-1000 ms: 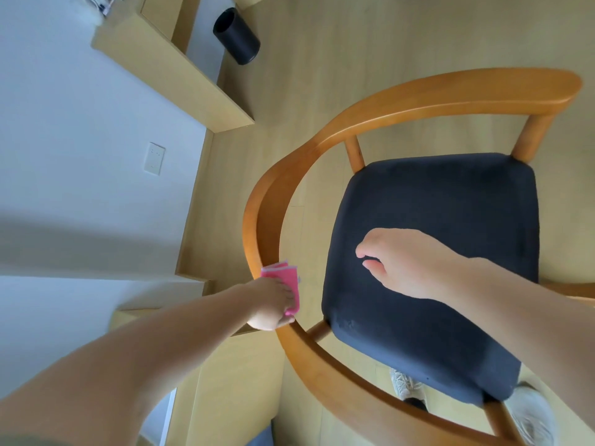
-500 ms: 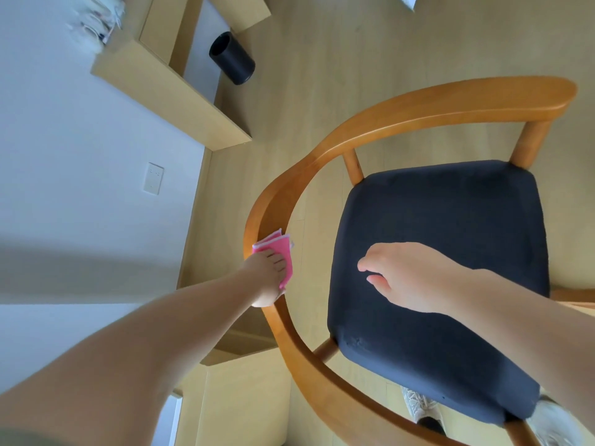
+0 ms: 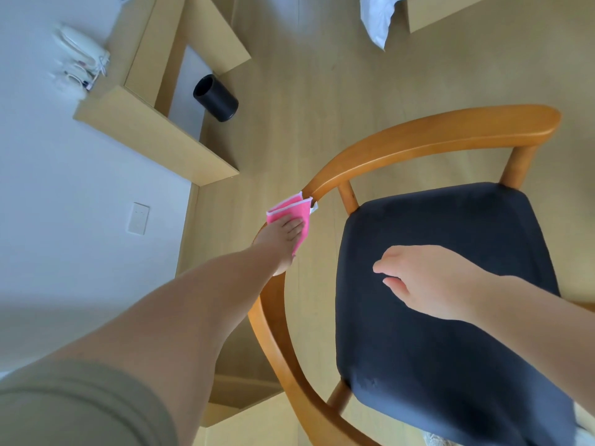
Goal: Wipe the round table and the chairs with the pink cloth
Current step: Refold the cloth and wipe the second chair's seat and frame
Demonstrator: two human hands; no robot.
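From the head camera, I looked down on the wooden chair [image 3: 428, 136], and everything else sat around it. My left hand [image 3: 280, 239] lay flat on the pink cloth [image 3: 291, 214], fingers straight and close together, pressing it onto the curved armrest rail at the chair's left side, just beside the thin spindle that rises from the seat's far-left corner. The cloth was folded, with a small white tag showing at the edge nearest that spindle. My left forearm ran down from the rail toward a grey-green sleeve [image 3: 80, 410].

My right hand [image 3: 428, 281] hovered over the dark seat cushion [image 3: 450, 333], fingers loosely curled, holding nothing; I could not tell whether it touched the fabric.

The one container in sight was a black cylindrical bin [image 3: 216, 97], on the floor beyond the chair's left side, under a pale wood desk [image 3: 154, 140]. It looked tipped toward me with its mouth dark, so I could not tell what it held. A white bundle of fabric [image 3: 376, 17] lay on the floor beyond the chair's far rail.
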